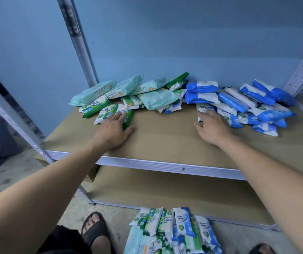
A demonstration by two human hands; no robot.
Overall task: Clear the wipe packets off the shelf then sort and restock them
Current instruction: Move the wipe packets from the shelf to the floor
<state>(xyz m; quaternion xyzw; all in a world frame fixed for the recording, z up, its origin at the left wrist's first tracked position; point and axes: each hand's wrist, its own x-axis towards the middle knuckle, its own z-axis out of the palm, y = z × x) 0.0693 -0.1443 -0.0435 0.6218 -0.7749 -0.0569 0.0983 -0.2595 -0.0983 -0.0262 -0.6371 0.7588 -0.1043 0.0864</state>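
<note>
Wipe packets lie along the back of the brown shelf board (165, 140). Green and mint packets (125, 92) are heaped at the left, blue and white packets (242, 101) at the right. My left hand (113, 132) rests flat on a green and white packet (127, 116), fingers straight. My right hand (213, 127) touches a blue and white packet (203, 109) with its fingertips, fingers loosely spread. Another pile of mixed packets (172, 231) lies on the floor below, in front of the lower shelf.
Grey metal uprights (79, 43) frame the shelf against a blue wall. A lower brown board (174, 191) sits beneath. My sandalled feet (93, 230) stand on the concrete floor beside the floor pile.
</note>
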